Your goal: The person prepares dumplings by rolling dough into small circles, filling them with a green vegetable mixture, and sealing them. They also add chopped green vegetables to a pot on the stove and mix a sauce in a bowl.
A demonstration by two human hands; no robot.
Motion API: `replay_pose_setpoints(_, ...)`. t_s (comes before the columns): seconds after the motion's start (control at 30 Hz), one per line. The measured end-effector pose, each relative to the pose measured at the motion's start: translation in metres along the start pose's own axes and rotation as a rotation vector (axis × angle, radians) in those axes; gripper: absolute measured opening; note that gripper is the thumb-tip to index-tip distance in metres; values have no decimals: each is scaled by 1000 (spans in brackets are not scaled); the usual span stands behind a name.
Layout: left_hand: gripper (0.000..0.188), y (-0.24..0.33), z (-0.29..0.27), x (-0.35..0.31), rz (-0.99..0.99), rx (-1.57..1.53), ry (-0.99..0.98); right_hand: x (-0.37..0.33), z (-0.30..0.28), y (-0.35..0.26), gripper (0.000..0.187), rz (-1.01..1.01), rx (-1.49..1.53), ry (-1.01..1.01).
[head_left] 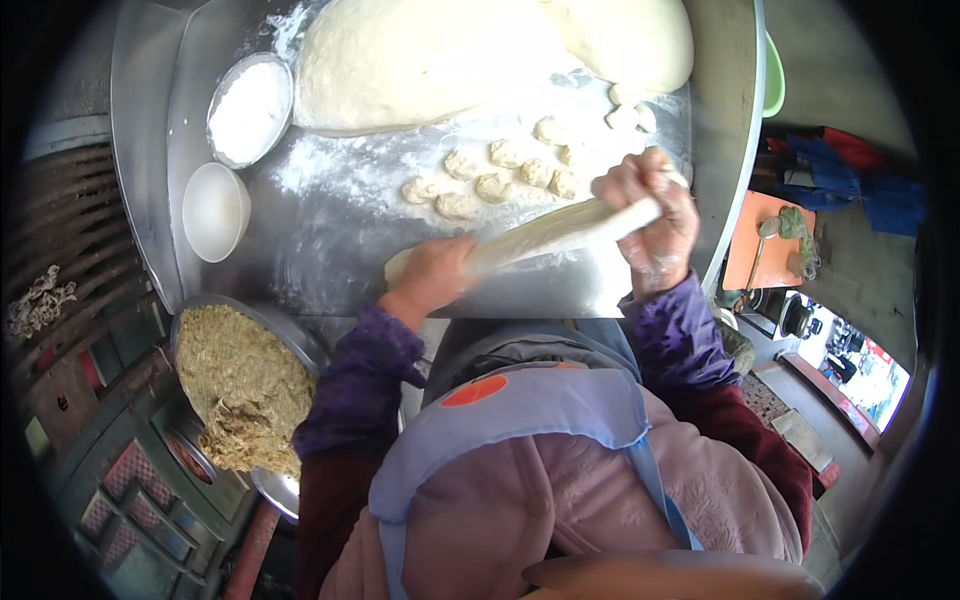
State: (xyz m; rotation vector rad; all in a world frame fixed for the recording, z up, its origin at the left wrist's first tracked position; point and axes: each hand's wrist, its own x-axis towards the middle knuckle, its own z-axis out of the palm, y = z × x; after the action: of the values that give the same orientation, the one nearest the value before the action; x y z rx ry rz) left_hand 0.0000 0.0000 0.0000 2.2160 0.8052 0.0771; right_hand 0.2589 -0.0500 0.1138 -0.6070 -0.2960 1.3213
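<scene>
A kitchen set up for dough-making: a large mass of dough point(420, 65) and small dough lumps point(494, 187) lie on a floury metal worktop point(275, 270). A basin point(303, 337) heaped with greenish mixture point(240, 370) stands beside it, an orange chopping board point(752, 213) to the right.

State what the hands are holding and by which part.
A long strip of dough: the left hand grips it near its left end, the right hand near its right end.
</scene>
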Motion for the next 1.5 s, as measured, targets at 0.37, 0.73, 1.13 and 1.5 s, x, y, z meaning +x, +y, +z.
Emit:
replay_pose_setpoints(0.37,72,21,-25,-8,-79,405,-98,-59,-103,54,43,-2,-1611,-192)
replay_pose_setpoints(0.73,75,65,38,38,-42,-68,112,-42,-65,44,40,323,-1266,-275)
replay_pose_setpoints(1.13,31,73,47,46,-350,-78,82,-23,-53,90,20,28,-1631,-48)
replay_pose_setpoints(1.5,45,73,31,26,-259,-28,-70,0,-66,66,33,124,-1719,-287)
